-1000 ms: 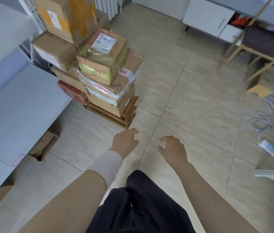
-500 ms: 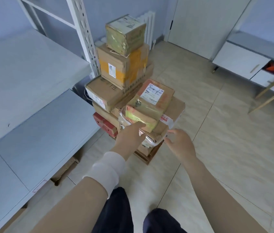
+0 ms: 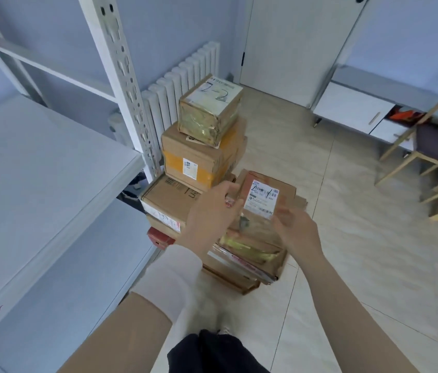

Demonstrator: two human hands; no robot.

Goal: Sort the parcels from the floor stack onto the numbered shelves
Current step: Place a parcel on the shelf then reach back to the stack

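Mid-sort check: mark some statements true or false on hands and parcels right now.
1. The left hand and right hand are both at the brown cardboard parcel with a white label. True.
2. The small yellow-taped box, topmost of the parcels, is marked 2-2. True.
3. That box sits on a red box. False: it sits on a cardboard box with orange tape.
4. The grey shelf stands on the person's right. False: it is on their left.

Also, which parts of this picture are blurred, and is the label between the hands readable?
Head view: the right hand is smeared by motion, the left hand sharper; the labelled parcel shows handwriting, but its print is unreadable; the shelf upright leans, likely wide-lens distortion.
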